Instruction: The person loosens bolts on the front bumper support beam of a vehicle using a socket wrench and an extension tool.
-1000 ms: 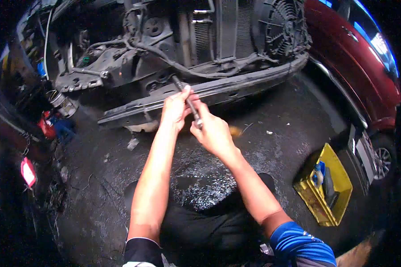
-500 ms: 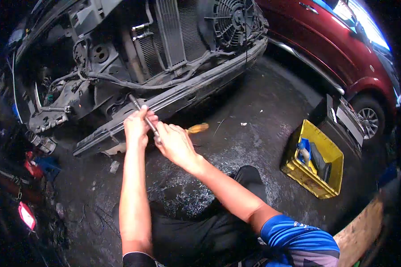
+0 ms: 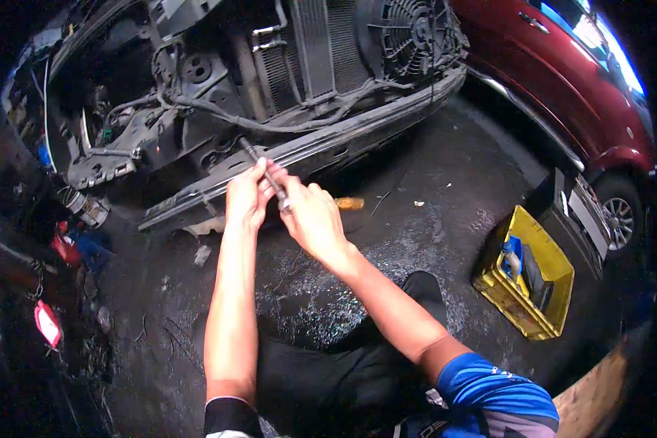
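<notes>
My left hand (image 3: 247,196) is closed around a slim metal bar (image 3: 252,151), which looks like a socket extension bar. Its far end points up and left at the front of a stripped car (image 3: 233,117); whether it touches anything there I cannot tell. Close beside it, my right hand (image 3: 314,219) is closed on the bar's near end, where a thicker metal head (image 3: 285,206) shows. Just past the right knuckles appears a yellow-orange handle (image 3: 349,204); I cannot tell if it is held or lying on the floor.
The front bumper beam (image 3: 328,150) crosses ahead, with a radiator (image 3: 315,51) and fan (image 3: 416,33) behind. On the right stand a yellow crate (image 3: 522,314) with tools and a dark red vehicle (image 3: 562,80). A red-and-white tag (image 3: 47,325) hangs at left.
The view has shifted, so the car, crate and hands appear farther right. Both hands still grip the bar, which keeps nearly the same slant.
</notes>
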A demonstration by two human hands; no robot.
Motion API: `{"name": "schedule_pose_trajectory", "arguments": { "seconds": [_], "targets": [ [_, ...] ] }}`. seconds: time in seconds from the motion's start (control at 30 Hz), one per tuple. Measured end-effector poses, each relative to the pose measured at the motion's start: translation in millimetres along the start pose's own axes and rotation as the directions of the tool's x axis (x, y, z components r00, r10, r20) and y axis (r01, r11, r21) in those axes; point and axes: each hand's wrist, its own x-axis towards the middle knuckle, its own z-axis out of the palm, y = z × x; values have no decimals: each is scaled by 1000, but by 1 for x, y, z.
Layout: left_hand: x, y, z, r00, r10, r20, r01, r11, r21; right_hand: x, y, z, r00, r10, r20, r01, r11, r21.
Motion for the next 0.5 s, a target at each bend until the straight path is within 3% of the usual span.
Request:
{"name": "schedule_pose_trajectory", "arguments": {
  "seconds": [0.03,0.07,0.1,0.23,0.3,0.33,0.43,0.47,0.5],
  "targets": [
    [0,0,2,1000,-21,20,23,997,-68,1,-1,3,996,88,-16,-85,988,128],
    [2,-1,2,999,-24,43,28,997,-77,-1,-6,8,950,311,33,-284,817,502],
    [3,-2,3,997,-29,69,35,996,-85,4,-6,11,889,402,218,-417,517,747],
    [-3,-1,5,995,-34,98,45,993,-111,4,-3,15,962,234,143,-267,682,681],
    [-10,7,6,1000,8,10,-10,988,154,5,2,15,984,150,100,-179,751,635],
    [-17,9,12,999,-3,-51,13,979,203,7,-2,-2,932,196,306,-238,966,104],
    [-5,-5,4,1000,26,-7,-25,995,95,1,-2,-3,965,135,226,-163,981,109],
    [-4,-2,3,998,-32,51,33,999,-22,-2,-3,10,968,218,128,-252,852,459],
    [-4,-3,5,997,-42,67,46,997,-61,-6,-1,20,911,271,310,-404,448,797]
  ]
}}
